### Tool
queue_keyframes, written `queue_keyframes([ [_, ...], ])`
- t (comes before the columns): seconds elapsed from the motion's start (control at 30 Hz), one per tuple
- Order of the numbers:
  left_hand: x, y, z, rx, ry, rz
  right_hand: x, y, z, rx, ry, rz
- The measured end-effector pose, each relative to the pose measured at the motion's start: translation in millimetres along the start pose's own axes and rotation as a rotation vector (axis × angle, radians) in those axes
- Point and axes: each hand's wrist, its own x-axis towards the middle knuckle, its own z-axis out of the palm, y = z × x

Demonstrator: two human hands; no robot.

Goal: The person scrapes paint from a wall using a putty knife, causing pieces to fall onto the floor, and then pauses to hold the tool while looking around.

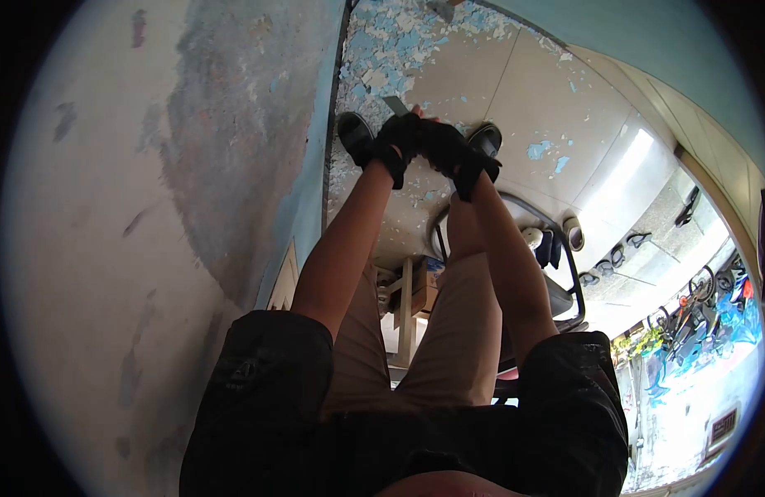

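Note:
Both of my hands wear black fingerless gloves and are brought together in front of me, low over the floor. My left hand (398, 137) is closed on a scraper (395, 105), whose flat grey-green blade sticks out past the fingers toward the wall side. Against it rests my right hand (445, 147), its fingers curled in; a few bare fingertips show beside the blade. Whatever the right hand grips is hidden. Flakes of blue and white paint (382, 54) lie thickly on the floor beyond the hands.
On the left rises a wall (225, 124) with a bare grey patch. My dark shoes (355, 137) stand either side of the hands. A metal-framed chair (577, 282) is close by my right leg, with a cardboard box (425, 298) behind my legs. Several shoes (618, 254) lie farther right.

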Motion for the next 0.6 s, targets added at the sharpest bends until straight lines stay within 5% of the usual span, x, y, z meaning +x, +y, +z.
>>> queue_keyframes([
  [0.1,-42,-18,33,0.014,-0.042,0.061,-61,-19,18,-0.514,0.136,-0.056],
  [0.17,-54,-26,38,-0.111,-0.23,0.147,-73,-10,10,-1.052,0.301,-0.693],
  [0.2,-64,-29,45,-0.087,-0.341,0.134,-84,-19,11,-1.172,0.283,-0.805],
  [0.23,-79,-29,58,-0.077,-0.361,0.151,-105,-37,30,-1.181,0.283,-0.833],
  [0.3,-108,-34,88,-0.189,-0.282,0.129,-155,-64,68,-0.79,0.316,-0.469],
  [0.37,-130,-37,111,-0.152,-0.222,0.216,-182,-75,83,-0.593,0.338,-0.372],
  [0.5,-212,-36,148,0.004,-0.359,0.179,-235,-83,93,-1.233,0.346,-0.726],
  [0.57,-187,-36,133,-0.113,-1.026,0.097,-259,-106,111,-1.066,0.287,-0.569],
  [0.6,-209,-38,137,-0.098,-1.053,0.107,-277,-102,121,-1.133,0.251,-0.661],
])
